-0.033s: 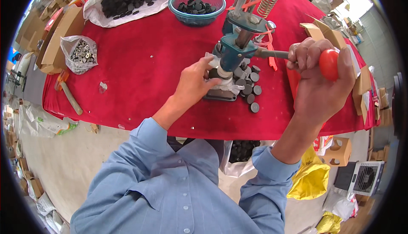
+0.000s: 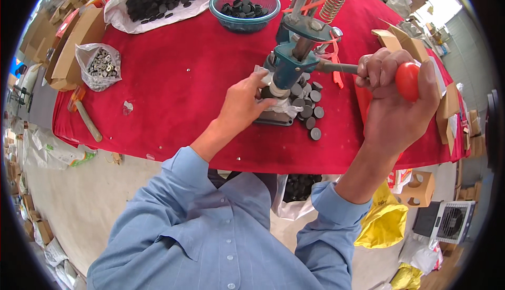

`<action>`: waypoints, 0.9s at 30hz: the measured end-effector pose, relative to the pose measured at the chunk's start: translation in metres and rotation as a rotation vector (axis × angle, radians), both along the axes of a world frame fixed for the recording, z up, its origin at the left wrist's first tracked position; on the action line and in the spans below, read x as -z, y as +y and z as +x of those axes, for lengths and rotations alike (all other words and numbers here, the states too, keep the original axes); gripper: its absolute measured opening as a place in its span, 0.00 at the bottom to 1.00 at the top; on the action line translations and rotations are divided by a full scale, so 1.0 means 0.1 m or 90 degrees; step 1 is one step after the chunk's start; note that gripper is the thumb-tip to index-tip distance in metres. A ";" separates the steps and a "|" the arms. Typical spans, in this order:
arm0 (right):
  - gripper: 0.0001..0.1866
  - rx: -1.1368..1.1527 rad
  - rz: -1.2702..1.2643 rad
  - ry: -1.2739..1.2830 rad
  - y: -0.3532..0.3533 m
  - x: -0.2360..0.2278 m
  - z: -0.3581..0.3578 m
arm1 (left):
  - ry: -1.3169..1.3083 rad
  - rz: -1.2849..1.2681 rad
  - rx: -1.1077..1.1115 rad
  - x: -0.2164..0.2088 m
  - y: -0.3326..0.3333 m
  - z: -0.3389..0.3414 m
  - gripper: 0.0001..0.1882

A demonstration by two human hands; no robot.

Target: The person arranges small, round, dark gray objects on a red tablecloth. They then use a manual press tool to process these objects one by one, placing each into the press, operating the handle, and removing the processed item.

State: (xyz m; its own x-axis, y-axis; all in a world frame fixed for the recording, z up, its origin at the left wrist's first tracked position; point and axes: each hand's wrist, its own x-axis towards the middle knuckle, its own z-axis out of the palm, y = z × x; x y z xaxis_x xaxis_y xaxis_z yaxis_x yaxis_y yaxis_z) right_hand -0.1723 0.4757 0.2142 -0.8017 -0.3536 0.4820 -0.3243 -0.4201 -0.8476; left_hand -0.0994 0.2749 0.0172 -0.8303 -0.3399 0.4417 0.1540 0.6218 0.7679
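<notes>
A green hand press stands on the red-covered table, its ram lowered over the base. My right hand is closed around the end of its lever, by the red ball knob. Under the ram, my left hand pinches the edge of a dark round piece that looks like a black disc; thumb and fingers partly hide it. White plastic film is bunched around the press base. Loose black discs lie just right of the base.
At the back are a white sack of black discs and a teal bowl holding more. A bag of small metal parts, a hammer and a cardboard box are left. Open cartons stand right.
</notes>
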 end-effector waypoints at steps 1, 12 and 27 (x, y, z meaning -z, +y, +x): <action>0.30 0.014 -0.001 -0.013 -0.01 -0.01 0.03 | 0.013 0.001 0.015 0.03 0.04 -0.03 0.38; 0.31 0.028 0.006 0.271 0.29 0.97 0.41 | -0.005 -0.005 -0.019 0.04 0.08 0.05 0.38; 0.32 -0.018 0.099 0.216 0.30 0.45 0.21 | 0.010 0.020 0.003 0.04 0.16 -0.13 0.40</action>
